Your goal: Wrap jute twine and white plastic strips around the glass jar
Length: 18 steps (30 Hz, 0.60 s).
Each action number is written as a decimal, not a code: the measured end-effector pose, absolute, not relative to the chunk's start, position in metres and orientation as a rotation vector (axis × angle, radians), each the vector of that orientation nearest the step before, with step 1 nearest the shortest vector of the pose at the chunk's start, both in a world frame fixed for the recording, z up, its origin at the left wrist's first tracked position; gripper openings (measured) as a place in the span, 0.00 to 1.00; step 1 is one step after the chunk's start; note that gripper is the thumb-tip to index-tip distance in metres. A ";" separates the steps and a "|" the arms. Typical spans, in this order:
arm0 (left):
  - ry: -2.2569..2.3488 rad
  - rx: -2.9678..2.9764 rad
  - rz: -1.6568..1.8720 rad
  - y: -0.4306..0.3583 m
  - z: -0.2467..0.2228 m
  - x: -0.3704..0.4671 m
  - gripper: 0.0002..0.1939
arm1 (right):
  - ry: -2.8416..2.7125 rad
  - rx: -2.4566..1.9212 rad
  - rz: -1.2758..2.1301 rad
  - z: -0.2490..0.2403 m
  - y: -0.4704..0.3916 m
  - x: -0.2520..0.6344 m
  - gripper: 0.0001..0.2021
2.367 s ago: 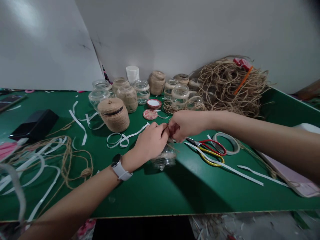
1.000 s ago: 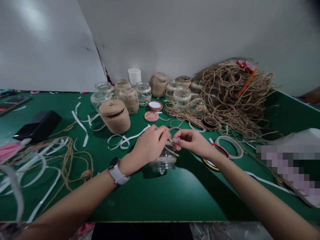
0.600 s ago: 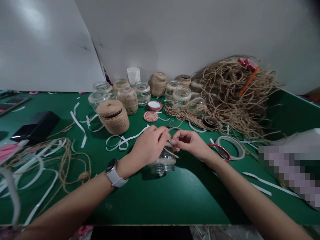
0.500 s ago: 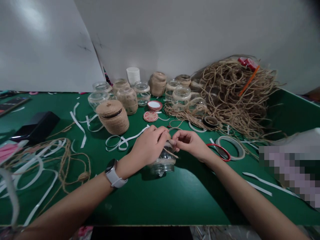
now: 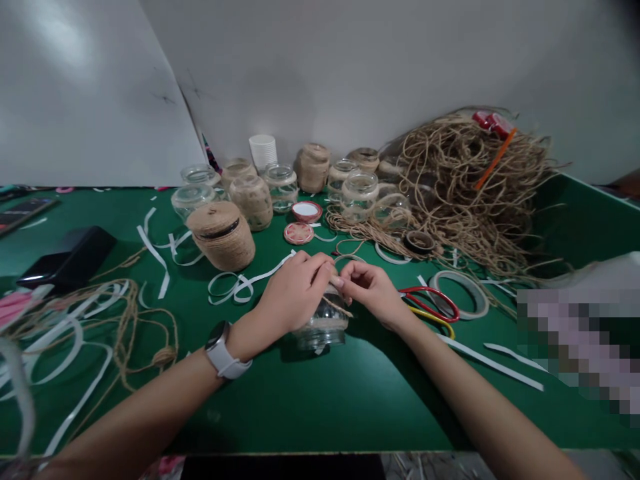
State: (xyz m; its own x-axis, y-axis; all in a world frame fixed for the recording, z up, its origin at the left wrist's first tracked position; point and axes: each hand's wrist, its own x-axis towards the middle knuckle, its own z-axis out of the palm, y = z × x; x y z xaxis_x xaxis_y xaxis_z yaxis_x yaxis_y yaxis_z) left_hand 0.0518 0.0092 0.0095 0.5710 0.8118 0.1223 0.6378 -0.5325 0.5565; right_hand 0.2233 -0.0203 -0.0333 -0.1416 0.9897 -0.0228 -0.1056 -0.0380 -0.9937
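Observation:
Just in front of me, a glass jar (image 5: 321,337) lies tilted on the green table, its mouth facing me. My left hand (image 5: 295,292) is closed over the jar's far left side and grips it. A short loose end of jute twine (image 5: 337,306) sticks out across the glass, and a beige band circles the jar near its neck. My right hand (image 5: 371,293) is pinched against the twine at the jar's far end, its fingertips close to my left fingers. The far end of the jar is hidden under both hands.
Behind stand several glass jars (image 5: 359,195) and a twine-wrapped jar (image 5: 223,241). A heap of jute twine (image 5: 465,167) fills the back right. Red-handled scissors (image 5: 453,303) and a tape roll (image 5: 477,308) lie right of my hand. White strips (image 5: 495,365) and tangled twine (image 5: 125,327) flank my arms.
My right hand has shifted slightly left and closer to my left hand. A yellow handle now shows beside the red one. The view has moved a little; my left hand keeps its hold.

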 end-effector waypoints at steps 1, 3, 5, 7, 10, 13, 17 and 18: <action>1.166 2.346 0.513 0.009 0.010 0.052 0.15 | -1.209 -1.079 1.378 -0.035 -0.020 0.223 0.23; 1.156 2.342 0.523 0.009 0.010 0.052 0.16 | -1.201 -1.054 1.387 -0.036 -0.020 0.225 0.23; 1.133 2.338 0.533 0.009 0.010 0.051 0.16 | -1.220 -1.031 1.403 -0.034 -0.021 0.228 0.21; 1.130 2.336 0.538 0.010 0.011 0.050 0.16 | -1.270 -1.039 1.400 -0.031 -0.023 0.230 0.20; 1.132 2.354 0.516 0.011 0.011 0.050 0.16 | -1.326 -1.077 1.355 -0.025 -0.026 0.232 0.19; 1.111 2.378 0.503 0.012 0.012 0.050 0.16 | -1.327 -1.087 1.344 -0.023 -0.027 0.232 0.19; 1.099 2.377 0.505 0.012 0.012 0.050 0.16 | -1.302 -1.082 1.375 -0.024 -0.026 0.232 0.18; 1.104 2.374 0.501 0.012 0.012 0.050 0.16 | -1.296 -1.083 1.378 -0.024 -0.026 0.232 0.18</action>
State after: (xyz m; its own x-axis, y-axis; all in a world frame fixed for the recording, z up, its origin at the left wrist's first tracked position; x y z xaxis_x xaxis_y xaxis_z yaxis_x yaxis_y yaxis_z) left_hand 0.0501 0.0117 0.0120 0.6092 0.7828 0.1265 0.6105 -0.5649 0.5552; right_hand 0.2317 -0.0258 -0.0240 -0.1839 0.9829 -0.0061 -0.0536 -0.0162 -0.9984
